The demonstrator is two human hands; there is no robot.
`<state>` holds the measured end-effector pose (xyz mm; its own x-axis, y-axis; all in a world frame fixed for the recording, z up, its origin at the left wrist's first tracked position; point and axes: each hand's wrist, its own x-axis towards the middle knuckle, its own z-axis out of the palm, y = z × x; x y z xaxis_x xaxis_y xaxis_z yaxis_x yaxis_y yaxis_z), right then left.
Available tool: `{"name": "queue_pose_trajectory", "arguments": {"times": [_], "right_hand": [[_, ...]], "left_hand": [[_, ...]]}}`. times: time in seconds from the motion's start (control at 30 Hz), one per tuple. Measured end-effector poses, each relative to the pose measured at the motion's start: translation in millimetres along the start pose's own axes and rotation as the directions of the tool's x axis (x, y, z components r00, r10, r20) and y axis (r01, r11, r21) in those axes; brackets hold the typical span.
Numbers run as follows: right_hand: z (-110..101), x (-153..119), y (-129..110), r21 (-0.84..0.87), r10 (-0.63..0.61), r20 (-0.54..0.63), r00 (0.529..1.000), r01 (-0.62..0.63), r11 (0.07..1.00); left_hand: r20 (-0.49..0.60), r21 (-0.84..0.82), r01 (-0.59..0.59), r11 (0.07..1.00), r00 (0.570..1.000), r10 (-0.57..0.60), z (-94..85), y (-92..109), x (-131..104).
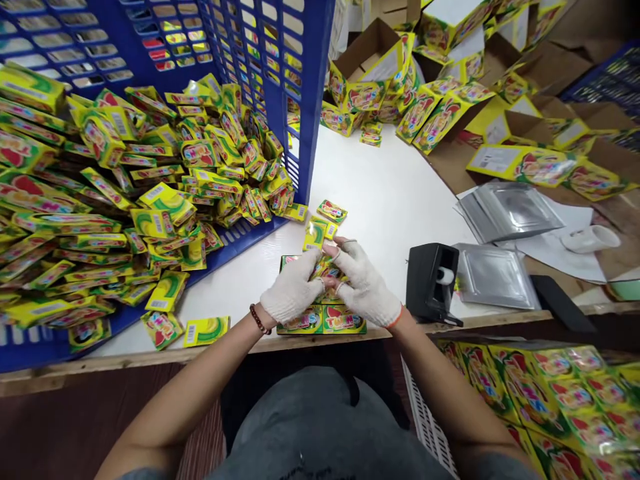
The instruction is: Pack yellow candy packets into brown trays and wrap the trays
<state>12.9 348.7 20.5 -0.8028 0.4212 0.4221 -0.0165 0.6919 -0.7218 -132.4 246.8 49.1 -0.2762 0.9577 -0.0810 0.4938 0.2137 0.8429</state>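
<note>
Both hands wear white knitted gloves, with some bare fingertips showing. My left hand (296,287) rests on the left part of a group of small yellow-green packets (345,319) at the table's front edge. From the right, my right hand (367,283) touches the same group, its fingers apart. The fingertips of both hands nearly meet over the middle packets and partly hide them. Whether my left hand grips a packet cannot be made out. Just beyond the fingertips lie a yellow packet (315,235) with a green design and a red-fruit packet (332,211).
A blue crate (313,100) lies tipped at the left, packets spilling toward its edge. A black tape dispenser (425,280) and clear plastic trays (495,277) are at right. Open cartons (363,93) crowd the back right. Loose packets (207,331) lie at front left.
</note>
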Motion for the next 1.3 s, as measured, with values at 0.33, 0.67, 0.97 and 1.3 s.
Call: {"name": "queue_pose_trajectory", "arguments": {"times": [0.33, 0.67, 0.97, 1.3], "right_hand": [[-9, -14, 58, 0.019, 0.456, -0.224, 0.861, -0.464, 0.886], [17, -12, 75, -0.266, 0.119, 0.032, 0.992, -0.106, 0.958], [25, 0, 60, -0.477, 0.304, 0.178, 0.936, -0.188, 0.858], [-157, -61, 96, -0.312, 0.518, -0.583, 0.627, -0.761, 0.569]], "left_hand": [[-0.101, 0.410, -0.121, 0.904, 0.979, 0.177, -4.0, -50, 46], [0.148, 0.659, -0.288, 0.694, 0.955, 0.256, 4.9, -56, 21], [0.296, 0.745, -0.395, 0.538, 0.918, 0.264, 13.7, -31, 24], [0.310, 0.780, -0.432, 0.453, 0.895, 0.320, 44.7, -22, 8]]}}
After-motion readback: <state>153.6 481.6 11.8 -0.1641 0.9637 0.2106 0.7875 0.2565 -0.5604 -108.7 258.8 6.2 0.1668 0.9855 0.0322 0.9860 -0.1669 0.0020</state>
